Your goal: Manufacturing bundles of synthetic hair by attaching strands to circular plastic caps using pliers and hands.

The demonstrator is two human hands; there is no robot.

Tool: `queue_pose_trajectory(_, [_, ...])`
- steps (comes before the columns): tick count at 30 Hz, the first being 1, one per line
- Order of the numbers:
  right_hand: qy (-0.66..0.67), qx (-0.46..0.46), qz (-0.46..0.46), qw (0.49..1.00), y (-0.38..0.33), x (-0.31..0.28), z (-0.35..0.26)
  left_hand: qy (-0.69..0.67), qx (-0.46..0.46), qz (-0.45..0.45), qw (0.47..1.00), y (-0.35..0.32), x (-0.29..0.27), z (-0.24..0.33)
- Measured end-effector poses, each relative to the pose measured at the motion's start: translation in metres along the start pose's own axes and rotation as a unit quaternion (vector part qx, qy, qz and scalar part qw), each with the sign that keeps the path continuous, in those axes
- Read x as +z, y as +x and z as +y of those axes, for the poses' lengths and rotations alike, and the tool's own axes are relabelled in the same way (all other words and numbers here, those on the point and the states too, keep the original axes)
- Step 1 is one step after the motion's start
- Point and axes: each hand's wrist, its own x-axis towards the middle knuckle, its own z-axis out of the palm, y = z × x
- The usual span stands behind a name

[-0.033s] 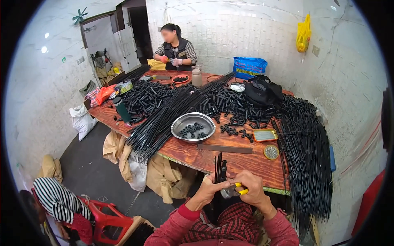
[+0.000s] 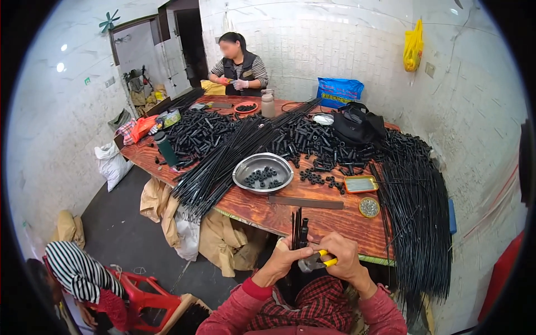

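In front of the table's near edge, my left hand (image 2: 279, 261) is closed round several thin black rods (image 2: 296, 226). A black tubular fitting (image 2: 304, 231) stands upright among them in the same grip. My right hand (image 2: 341, 255) is wrapped round pliers with yellow handles (image 2: 329, 262). The metal head of the pliers (image 2: 308, 264) lies beside my left hand, just below the rods; whether its jaws touch anything, I cannot tell. My lap is below both hands.
On the wooden table (image 2: 257, 209) are a metal bowl (image 2: 249, 186) of small black rings, a flat bar (image 2: 306, 202), a tin of pins (image 2: 360, 184), a round tub (image 2: 369, 207), piled black tubes (image 2: 206, 131) and long rods (image 2: 413, 223). A co-worker (image 2: 240, 64) sits opposite; a red chair (image 2: 151, 296) stands left.
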Motion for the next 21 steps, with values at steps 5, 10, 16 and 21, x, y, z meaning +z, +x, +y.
queue_pose_trajectory(5, [-0.084, -0.044, -0.019, 0.995, 0.002, -0.006, -0.009, 0.037, -0.017, -0.04, 0.998, -0.003, -0.002, 0.006])
queue_pose_trajectory(10, [-0.08, -0.017, -0.012, 0.997, -0.009, -0.003, -0.015, 0.05, -0.025, -0.032, 0.998, -0.012, 0.006, 0.009])
queue_pose_trajectory(16, [0.007, 0.03, -0.007, 1.0, -0.012, 0.001, 0.0, 0.069, 0.001, -0.017, 0.997, 0.0, -0.006, -0.007])
queue_pose_trajectory(21, [0.018, 0.071, -0.003, 0.997, -0.004, 0.004, -0.003, 0.079, 0.022, -0.002, 0.997, 0.002, -0.001, 0.004])
